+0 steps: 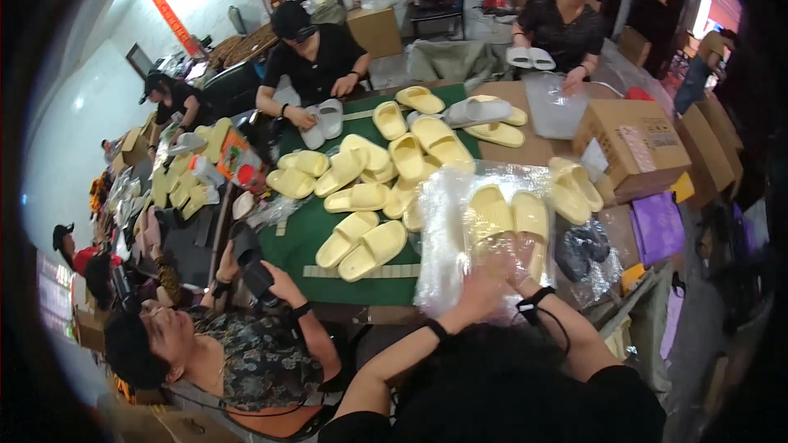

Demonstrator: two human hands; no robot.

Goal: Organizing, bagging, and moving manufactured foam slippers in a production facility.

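At the front edge of the table, a pair of ribbed yellow slippers [489, 212] lies toes away from me, with clear plastic over or around them. My left hand [483, 285] is over the near end of the left slipper, its fingers blurred and partly lost in the plastic's glare. Close beside it, my right hand [522, 266] is closed around the heel end of the pair, fingers partly covered. A stack of clear plastic bags [441, 238] spreads under and left of my hands. I cannot tell how far the slippers are inside a bag.
Several loose yellow slippers [361, 244] cover the green mat [300, 267] to the left. Another yellow pair [574, 189], dark bagged slippers [584, 250] and a cardboard box [632, 148] are at right. A co-worker [238, 353] sits close at left with dark slippers; others work across the table.
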